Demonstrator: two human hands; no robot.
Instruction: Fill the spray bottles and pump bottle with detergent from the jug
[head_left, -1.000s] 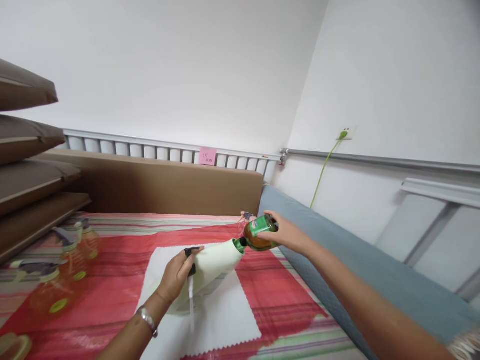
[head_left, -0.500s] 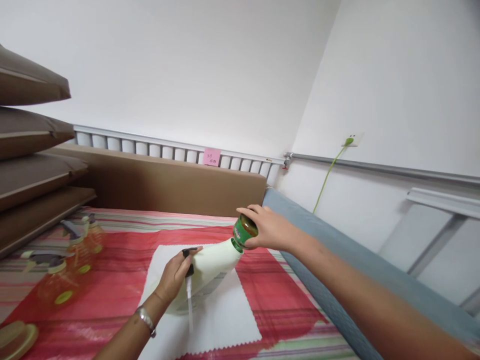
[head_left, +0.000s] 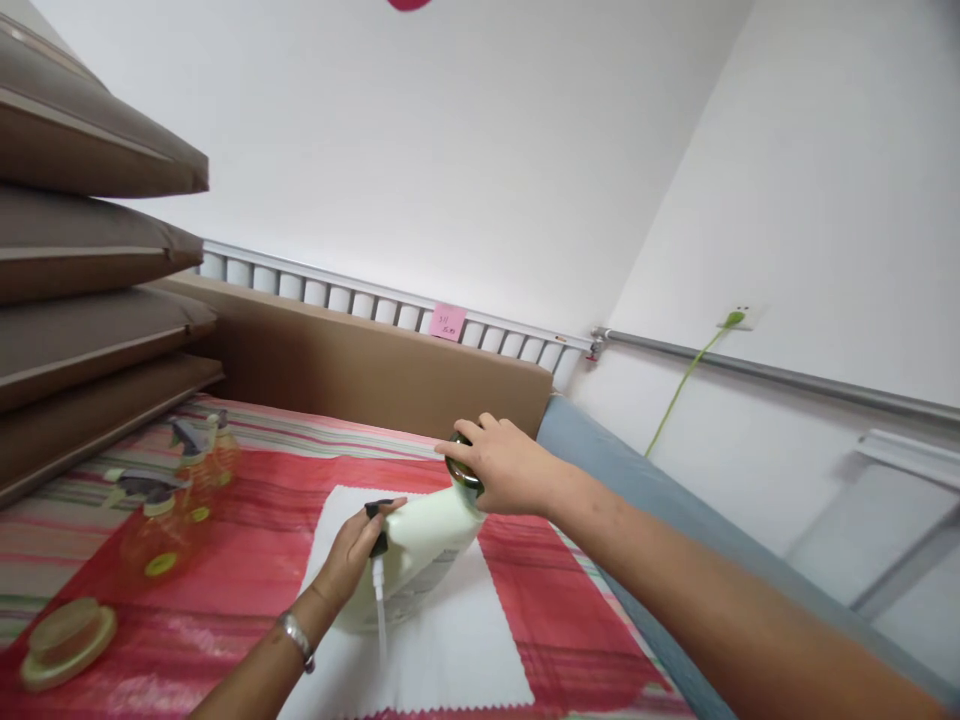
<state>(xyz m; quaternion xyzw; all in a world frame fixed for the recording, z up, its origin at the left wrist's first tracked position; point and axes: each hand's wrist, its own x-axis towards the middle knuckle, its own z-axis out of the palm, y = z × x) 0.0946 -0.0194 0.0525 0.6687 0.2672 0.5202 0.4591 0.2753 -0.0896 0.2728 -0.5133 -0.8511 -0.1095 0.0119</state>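
Observation:
A pale green plastic bottle [head_left: 431,535] leans over the white cloth, its neck pointing to the right. My left hand [head_left: 351,550] is closed on a black pump head [head_left: 377,528], whose white dip tube [head_left: 380,610] hangs down in front of the bottle. The same hand lies against the bottle's side. My right hand [head_left: 510,465] wraps round a green glass bottle [head_left: 463,470], seen mostly from its dark base, tipped at the pale bottle's neck. The glass bottle's mouth is hidden, so whether liquid is flowing I cannot tell.
Several orange spray bottles [head_left: 157,535] stand at left on the red striped cloth [head_left: 247,560], near a round yellowish lid-like object [head_left: 71,640]. The white cloth [head_left: 450,650] lies under my work. Stacked brown cushions [head_left: 97,240] rise at left; a blue padded edge [head_left: 645,520] runs along the right.
My right hand has tipped the green glass bottle further over the pale bottle's neck and moved slightly left. My left hand keeps its hold. The view has shifted a little.

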